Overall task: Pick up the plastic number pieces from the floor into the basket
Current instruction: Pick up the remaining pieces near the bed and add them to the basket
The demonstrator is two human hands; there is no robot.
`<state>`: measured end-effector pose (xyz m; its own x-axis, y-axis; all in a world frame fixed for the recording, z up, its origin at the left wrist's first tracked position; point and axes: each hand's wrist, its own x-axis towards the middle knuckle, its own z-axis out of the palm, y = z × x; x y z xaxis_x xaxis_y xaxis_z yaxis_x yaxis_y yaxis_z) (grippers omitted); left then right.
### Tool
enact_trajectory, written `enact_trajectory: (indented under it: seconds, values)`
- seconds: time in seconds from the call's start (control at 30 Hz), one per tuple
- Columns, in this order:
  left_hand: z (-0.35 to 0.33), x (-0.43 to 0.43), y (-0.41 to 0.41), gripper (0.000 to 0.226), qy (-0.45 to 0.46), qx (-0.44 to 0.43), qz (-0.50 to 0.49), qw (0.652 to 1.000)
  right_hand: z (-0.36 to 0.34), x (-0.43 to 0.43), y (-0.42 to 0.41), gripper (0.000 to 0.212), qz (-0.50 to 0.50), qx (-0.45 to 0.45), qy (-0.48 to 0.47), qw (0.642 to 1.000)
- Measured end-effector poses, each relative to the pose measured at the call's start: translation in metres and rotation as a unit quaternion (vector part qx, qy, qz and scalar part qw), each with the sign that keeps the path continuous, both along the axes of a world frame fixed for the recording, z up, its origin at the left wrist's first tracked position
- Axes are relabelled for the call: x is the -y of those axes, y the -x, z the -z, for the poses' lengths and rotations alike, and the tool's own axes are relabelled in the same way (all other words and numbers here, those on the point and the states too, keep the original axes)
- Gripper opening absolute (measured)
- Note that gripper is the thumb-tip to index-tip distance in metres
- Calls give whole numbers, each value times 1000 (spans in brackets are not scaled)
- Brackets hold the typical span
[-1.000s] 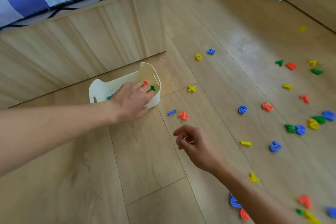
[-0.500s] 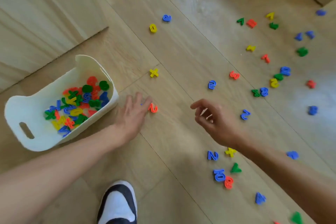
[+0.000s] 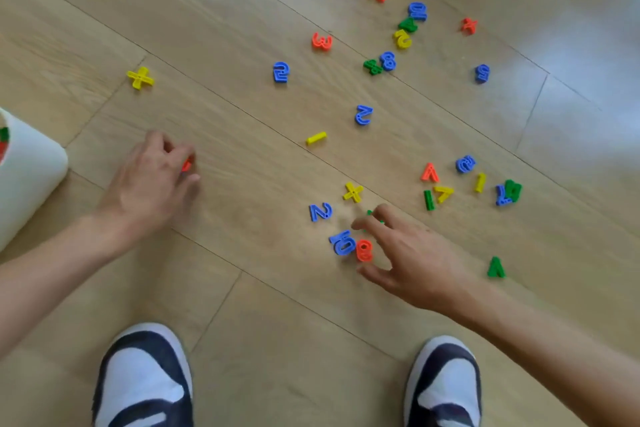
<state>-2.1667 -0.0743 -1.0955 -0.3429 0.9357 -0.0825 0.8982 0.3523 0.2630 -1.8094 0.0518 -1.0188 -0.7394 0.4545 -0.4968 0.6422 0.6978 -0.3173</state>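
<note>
My left hand is low over the wooden floor, its fingertips pinching a red number piece. The white basket shows only its corner at the left edge, with coloured pieces inside. My right hand has its fingers spread over a cluster: a red 8, a blue piece and a green piece half hidden under the fingertips. A blue 2 and a yellow plus lie just beyond it.
Several more coloured pieces are scattered across the floor to the right and far side, such as a yellow bar, a blue 2 and a yellow plus. My two shoes stand at the bottom.
The camera tipped down, so the basket slid to the left edge. My left hand closed its fingers on the red piece. My right hand dropped to the cluster near the red 8.
</note>
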Motion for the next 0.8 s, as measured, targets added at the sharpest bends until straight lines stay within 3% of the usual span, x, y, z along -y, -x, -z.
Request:
enact_trajectory:
  seconds: [0.23,0.37,0.47,0.57,0.8]
  values:
    - [-13,-9,-14,16,25,2,2,1000,23,18,3,41,-22,10,-87,996]
    - [-36,-20,-64,29,-6,119,73,990,29,17,6,32,-28,-5,-104,994]
    - [-41,-33,-118,45,34,197,148,968,33,16,5,26,-46,-5,-114,992]
    - [-31,-46,-150,47,65,142,205,966,37,17,6,23,-50,4,-135,990]
    - [-32,-66,-172,33,82,55,219,971,37,21,7,19,-18,-2,-125,992]
